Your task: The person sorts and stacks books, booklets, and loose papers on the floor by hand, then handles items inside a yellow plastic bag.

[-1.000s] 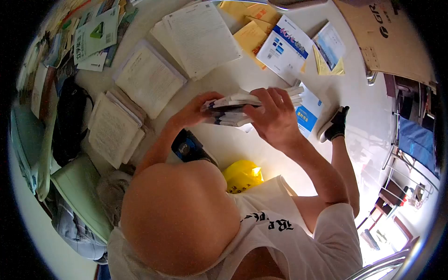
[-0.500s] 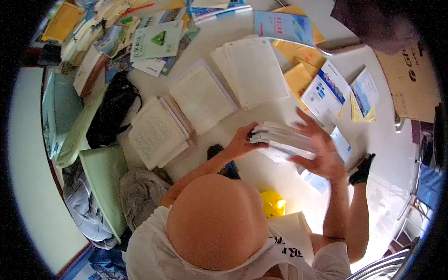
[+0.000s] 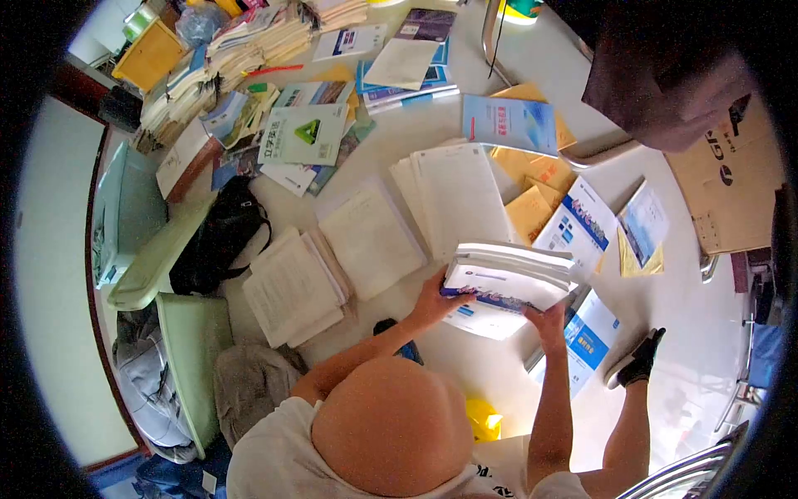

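Observation:
Both of my hands grip a stack of books (image 3: 511, 287) held at a tilt above the floor. The top cover is white with a dark blue band, and several page edges show along the upper side. My left hand (image 3: 434, 301) is closed round the left end. My right hand (image 3: 547, 323) holds the lower right corner, its fingers partly hidden by the stack. Just right of it, a blue-and-white book (image 3: 592, 337) lies on the floor. Beyond the stack lies another book with a blue band (image 3: 582, 224).
Paper piles (image 3: 461, 195) and an opened stack of sheets (image 3: 370, 237) lie on the pale floor (image 3: 391, 312). Yellow envelopes (image 3: 529, 212) lie farther off. A black bag (image 3: 218, 241) and green bin (image 3: 195, 358) stand left, a cardboard box (image 3: 723, 183) right.
My right hand, spread and blurred beside the stack before, now grips its lower right corner. The stack has tipped so that its top cover shows. The whole view has shifted, showing more at the top.

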`<act>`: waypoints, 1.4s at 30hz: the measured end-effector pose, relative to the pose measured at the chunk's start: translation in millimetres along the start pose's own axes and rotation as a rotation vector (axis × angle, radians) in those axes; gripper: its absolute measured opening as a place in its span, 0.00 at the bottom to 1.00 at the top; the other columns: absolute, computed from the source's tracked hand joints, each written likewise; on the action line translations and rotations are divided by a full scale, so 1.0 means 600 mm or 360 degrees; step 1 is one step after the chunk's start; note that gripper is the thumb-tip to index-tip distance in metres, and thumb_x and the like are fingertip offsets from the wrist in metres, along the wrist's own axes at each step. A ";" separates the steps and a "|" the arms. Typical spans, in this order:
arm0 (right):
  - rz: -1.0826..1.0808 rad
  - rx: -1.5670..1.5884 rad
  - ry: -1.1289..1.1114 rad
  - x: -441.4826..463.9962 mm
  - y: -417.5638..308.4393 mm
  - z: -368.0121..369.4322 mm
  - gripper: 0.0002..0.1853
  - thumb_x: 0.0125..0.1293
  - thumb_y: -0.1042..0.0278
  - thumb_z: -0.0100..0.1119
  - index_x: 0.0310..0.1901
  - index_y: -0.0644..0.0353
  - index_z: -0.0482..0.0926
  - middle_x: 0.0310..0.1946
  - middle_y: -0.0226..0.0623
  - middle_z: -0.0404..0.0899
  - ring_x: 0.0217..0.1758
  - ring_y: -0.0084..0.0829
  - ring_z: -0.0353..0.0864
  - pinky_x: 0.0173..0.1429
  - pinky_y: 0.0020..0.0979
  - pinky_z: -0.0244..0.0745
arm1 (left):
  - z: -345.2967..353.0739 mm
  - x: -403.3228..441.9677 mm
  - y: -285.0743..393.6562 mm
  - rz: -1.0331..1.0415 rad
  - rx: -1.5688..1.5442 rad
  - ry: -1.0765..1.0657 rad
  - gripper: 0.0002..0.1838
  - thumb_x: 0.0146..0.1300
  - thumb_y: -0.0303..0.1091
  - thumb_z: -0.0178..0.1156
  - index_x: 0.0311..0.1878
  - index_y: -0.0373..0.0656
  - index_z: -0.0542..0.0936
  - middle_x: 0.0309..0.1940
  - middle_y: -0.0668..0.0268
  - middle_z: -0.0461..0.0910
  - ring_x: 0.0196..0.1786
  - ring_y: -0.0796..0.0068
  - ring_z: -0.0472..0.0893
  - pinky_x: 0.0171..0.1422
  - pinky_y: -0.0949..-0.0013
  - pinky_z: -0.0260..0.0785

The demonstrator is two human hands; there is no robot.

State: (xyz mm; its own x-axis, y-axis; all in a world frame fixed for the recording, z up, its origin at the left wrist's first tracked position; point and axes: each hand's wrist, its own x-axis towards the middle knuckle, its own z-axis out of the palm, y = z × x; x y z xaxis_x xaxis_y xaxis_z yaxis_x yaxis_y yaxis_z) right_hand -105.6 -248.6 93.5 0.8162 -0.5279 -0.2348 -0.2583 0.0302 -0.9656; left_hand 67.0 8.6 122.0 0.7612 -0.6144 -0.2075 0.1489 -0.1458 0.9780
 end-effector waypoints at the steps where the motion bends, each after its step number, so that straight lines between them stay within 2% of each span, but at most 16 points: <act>1: -0.0041 0.0086 0.0055 -0.004 -0.025 0.005 0.41 0.47 0.79 0.76 0.65 0.63 0.69 0.58 0.36 0.76 0.61 0.32 0.76 0.66 0.35 0.72 | 0.010 -0.004 -0.003 0.0065 -0.0056 0.0016 0.33 0.54 0.36 0.78 0.61 0.37 0.75 0.48 0.59 0.85 0.50 0.72 0.84 0.57 0.64 0.76; 6: 0.0039 0.0436 0.0069 -0.049 -0.137 0.008 0.29 0.48 0.81 0.73 0.55 0.60 0.76 0.49 0.34 0.79 0.52 0.29 0.78 0.57 0.34 0.79 | 0.029 0.006 0.032 0.0354 0.0046 -0.0142 0.32 0.52 0.33 0.79 0.58 0.41 0.75 0.48 0.64 0.83 0.53 0.72 0.81 0.61 0.65 0.73; 8: -0.0023 0.0006 -0.0018 -0.046 -0.097 -0.005 0.29 0.50 0.82 0.72 0.56 0.59 0.76 0.51 0.33 0.78 0.55 0.30 0.78 0.58 0.36 0.80 | 0.039 0.016 -0.006 0.0468 0.0153 -0.0085 0.31 0.49 0.30 0.80 0.55 0.44 0.75 0.50 0.67 0.80 0.56 0.73 0.78 0.61 0.66 0.73; 10: -0.0311 -0.0144 -0.0176 -0.045 -0.086 -0.004 0.30 0.51 0.79 0.76 0.57 0.59 0.76 0.53 0.33 0.78 0.57 0.30 0.76 0.61 0.32 0.77 | 0.043 0.020 0.015 0.0458 -0.0132 -0.0074 0.40 0.43 0.27 0.82 0.60 0.45 0.70 0.54 0.66 0.76 0.59 0.71 0.76 0.63 0.63 0.72; 12: -0.0055 -0.0071 -0.0079 -0.055 -0.065 0.000 0.32 0.50 0.76 0.79 0.58 0.60 0.76 0.53 0.34 0.78 0.57 0.30 0.76 0.63 0.35 0.75 | 0.040 0.036 0.012 0.0633 0.0032 -0.0096 0.46 0.39 0.23 0.81 0.63 0.48 0.66 0.57 0.64 0.72 0.61 0.68 0.74 0.66 0.61 0.72; 13: -0.0363 -0.0478 0.0117 -0.052 -0.050 0.009 0.33 0.50 0.73 0.81 0.59 0.61 0.75 0.53 0.34 0.79 0.57 0.32 0.76 0.64 0.36 0.73 | 0.039 0.026 0.078 0.0528 -0.0134 -0.0088 0.49 0.38 0.22 0.81 0.64 0.48 0.63 0.58 0.63 0.72 0.62 0.67 0.74 0.68 0.60 0.71; 14: -0.0316 -0.0487 0.0118 -0.058 -0.040 0.011 0.33 0.50 0.73 0.81 0.59 0.61 0.75 0.53 0.34 0.79 0.57 0.32 0.76 0.64 0.36 0.73 | 0.038 0.029 0.075 0.0572 -0.0115 -0.0057 0.51 0.38 0.24 0.82 0.66 0.48 0.61 0.58 0.62 0.72 0.63 0.67 0.74 0.67 0.60 0.71; 17: 0.0030 -0.0220 -0.0038 -0.048 -0.044 0.018 0.35 0.50 0.72 0.81 0.61 0.62 0.75 0.56 0.36 0.78 0.59 0.33 0.76 0.67 0.35 0.70 | 0.024 0.039 0.000 0.0469 0.0198 -0.0181 0.52 0.39 0.26 0.82 0.67 0.47 0.60 0.59 0.60 0.72 0.64 0.68 0.74 0.67 0.60 0.71; 20: 0.0044 0.0099 0.0010 -0.042 -0.068 0.023 0.34 0.51 0.72 0.80 0.61 0.62 0.75 0.55 0.34 0.79 0.58 0.33 0.76 0.66 0.35 0.71 | 0.018 0.050 -0.021 0.0423 0.0165 -0.0161 0.51 0.40 0.28 0.83 0.67 0.45 0.60 0.58 0.60 0.72 0.61 0.69 0.75 0.67 0.61 0.72; 22: -0.0069 0.0096 -0.0086 -0.024 -0.108 0.024 0.33 0.52 0.73 0.80 0.60 0.61 0.75 0.54 0.34 0.79 0.58 0.32 0.76 0.65 0.35 0.72 | 0.013 0.062 0.055 0.0621 -0.0036 -0.0380 0.53 0.41 0.29 0.83 0.69 0.44 0.59 0.60 0.61 0.74 0.61 0.68 0.76 0.66 0.62 0.72; 25: -0.0038 0.0124 -0.0210 -0.025 -0.105 0.024 0.30 0.54 0.73 0.78 0.58 0.60 0.77 0.52 0.33 0.81 0.54 0.29 0.78 0.59 0.31 0.76 | 0.027 0.073 0.027 0.0781 -0.0148 -0.0202 0.48 0.43 0.30 0.82 0.68 0.42 0.65 0.58 0.61 0.78 0.59 0.67 0.79 0.64 0.62 0.73; 28: 0.0266 0.0202 -0.0105 -0.030 -0.053 0.024 0.27 0.55 0.73 0.78 0.56 0.60 0.77 0.49 0.32 0.82 0.51 0.28 0.80 0.56 0.31 0.79 | 0.030 0.062 0.021 0.0589 0.0290 -0.0195 0.38 0.47 0.29 0.80 0.63 0.39 0.73 0.53 0.59 0.82 0.56 0.68 0.82 0.61 0.63 0.75; 29: 0.0266 0.0203 -0.0086 -0.029 -0.042 0.022 0.27 0.55 0.73 0.78 0.56 0.60 0.77 0.49 0.32 0.82 0.51 0.28 0.80 0.56 0.31 0.79 | 0.028 0.060 0.042 0.0449 0.0118 -0.0290 0.28 0.50 0.28 0.78 0.55 0.36 0.78 0.47 0.59 0.85 0.51 0.70 0.84 0.58 0.64 0.77; 31: -0.0256 -0.0250 0.0029 -0.027 -0.036 0.020 0.26 0.56 0.72 0.77 0.56 0.61 0.77 0.47 0.34 0.83 0.51 0.27 0.80 0.56 0.30 0.78 | 0.033 0.062 0.013 0.0385 0.0080 -0.0254 0.29 0.51 0.27 0.78 0.56 0.36 0.77 0.46 0.59 0.86 0.50 0.70 0.84 0.57 0.65 0.77; 35: 0.0213 0.0473 0.0235 -0.046 -0.016 0.017 0.25 0.59 0.71 0.76 0.56 0.64 0.77 0.48 0.37 0.83 0.51 0.28 0.81 0.56 0.30 0.78 | 0.055 0.046 -0.021 0.0169 0.0102 -0.0285 0.28 0.55 0.27 0.75 0.58 0.35 0.75 0.45 0.58 0.86 0.48 0.71 0.85 0.54 0.66 0.78; 42: 0.0340 0.0520 0.0253 -0.058 -0.034 0.011 0.21 0.61 0.67 0.73 0.54 0.64 0.79 0.43 0.37 0.84 0.43 0.27 0.83 0.50 0.31 0.80 | 0.095 0.050 -0.100 -0.0106 -0.0154 -0.0307 0.27 0.59 0.34 0.74 0.58 0.35 0.74 0.47 0.60 0.83 0.47 0.72 0.83 0.52 0.68 0.78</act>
State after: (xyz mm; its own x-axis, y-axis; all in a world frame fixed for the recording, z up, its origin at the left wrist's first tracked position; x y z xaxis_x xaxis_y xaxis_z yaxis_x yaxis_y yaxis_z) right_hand -125.1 -225.2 120.5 0.6658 -0.6041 -0.4379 -0.2146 0.4070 -0.8878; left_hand 44.8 -45.5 55.8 0.6143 -0.7441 -0.2626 0.2619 -0.1217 0.9574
